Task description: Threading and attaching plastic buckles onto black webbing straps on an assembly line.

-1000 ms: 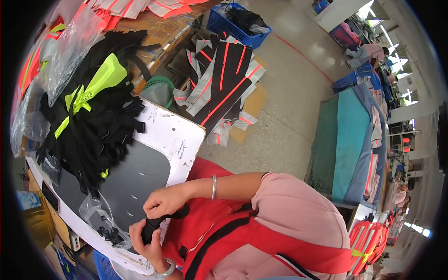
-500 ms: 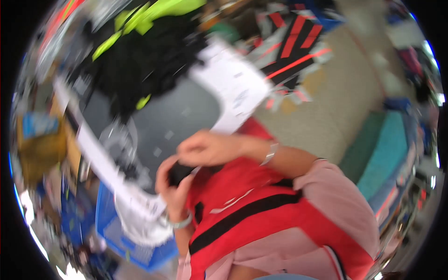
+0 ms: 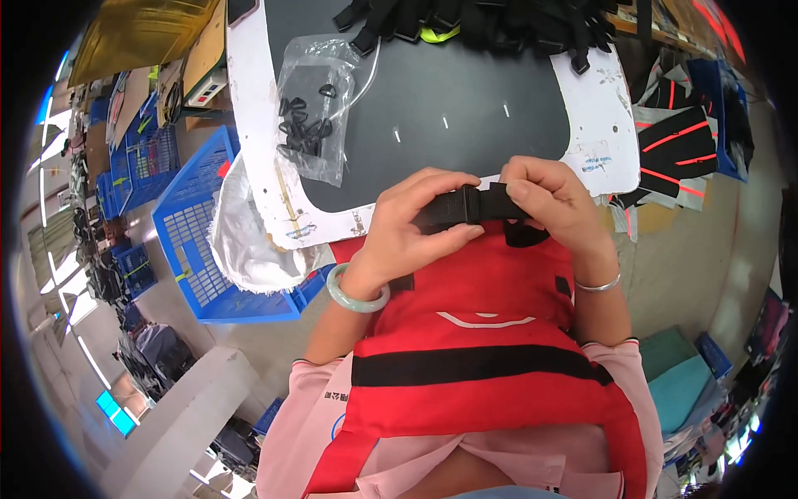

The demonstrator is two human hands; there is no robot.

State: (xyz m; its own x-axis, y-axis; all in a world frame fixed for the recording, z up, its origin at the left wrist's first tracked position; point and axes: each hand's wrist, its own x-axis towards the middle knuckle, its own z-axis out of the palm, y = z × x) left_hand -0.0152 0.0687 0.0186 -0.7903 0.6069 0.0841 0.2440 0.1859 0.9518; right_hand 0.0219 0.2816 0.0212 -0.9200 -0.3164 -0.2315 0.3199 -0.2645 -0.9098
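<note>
Buckle (image 3: 470,205) and black strap (image 3: 499,202) are held between two hands, over the red apron (image 3: 465,287) and near the white table (image 3: 611,154). The left hand (image 3: 397,231) grips around the buckle end, and the right hand (image 3: 561,206) pinches the strap. If that pinch gets loose, the strap could slip away. If the hands turn different ways, it could twist. The left thumb is on the belly side, fingers on the table side; the right thumb lies on top. Both forearms reach forward and lean in toward each other.
</note>
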